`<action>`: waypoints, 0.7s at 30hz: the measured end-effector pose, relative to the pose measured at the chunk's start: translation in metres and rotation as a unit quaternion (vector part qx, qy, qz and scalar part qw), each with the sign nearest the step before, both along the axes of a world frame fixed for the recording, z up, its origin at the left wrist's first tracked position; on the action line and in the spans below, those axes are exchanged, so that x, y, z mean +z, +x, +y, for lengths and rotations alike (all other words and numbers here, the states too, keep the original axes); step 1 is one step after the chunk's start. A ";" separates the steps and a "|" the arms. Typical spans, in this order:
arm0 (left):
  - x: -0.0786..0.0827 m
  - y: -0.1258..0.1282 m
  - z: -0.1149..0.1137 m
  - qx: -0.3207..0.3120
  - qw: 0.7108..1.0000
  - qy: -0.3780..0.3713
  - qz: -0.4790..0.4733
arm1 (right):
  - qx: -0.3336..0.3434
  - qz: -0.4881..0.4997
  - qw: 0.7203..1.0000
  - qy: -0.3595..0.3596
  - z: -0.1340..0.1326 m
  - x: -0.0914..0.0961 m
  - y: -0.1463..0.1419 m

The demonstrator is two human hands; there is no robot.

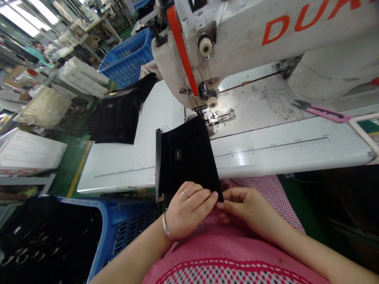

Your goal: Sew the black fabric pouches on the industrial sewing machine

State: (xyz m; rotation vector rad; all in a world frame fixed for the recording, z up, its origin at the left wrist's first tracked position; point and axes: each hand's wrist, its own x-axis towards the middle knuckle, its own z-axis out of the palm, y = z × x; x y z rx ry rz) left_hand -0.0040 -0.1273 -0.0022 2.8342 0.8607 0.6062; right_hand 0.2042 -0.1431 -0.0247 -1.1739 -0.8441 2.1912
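Note:
A black fabric pouch point(192, 157) with a small label and a dark stiff frame along its left edge lies across the front of the sewing machine table. Its far corner sits at the needle and presser foot point(204, 112) of the sewing machine point(237, 51). My left hand point(189, 207), wearing a ring and a bangle, is closed on the pouch's near edge. Beside it, my right hand point(245, 203) pinches the near right corner. The fingertips of both hands almost meet there.
Black fabric pieces point(115, 116) are stacked on the table's left. Pink-handled thread snips point(325, 113) lie at right. A blue crate point(103, 213) holding black items stands at lower left; another blue crate point(127, 55) is behind. A ruler scale point(275, 148) runs along the table edge.

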 end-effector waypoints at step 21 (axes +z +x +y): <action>-0.002 0.009 0.000 0.062 0.996 0.056 0.034 | 0.101 -0.071 0.984 0.131 0.003 0.006 0.008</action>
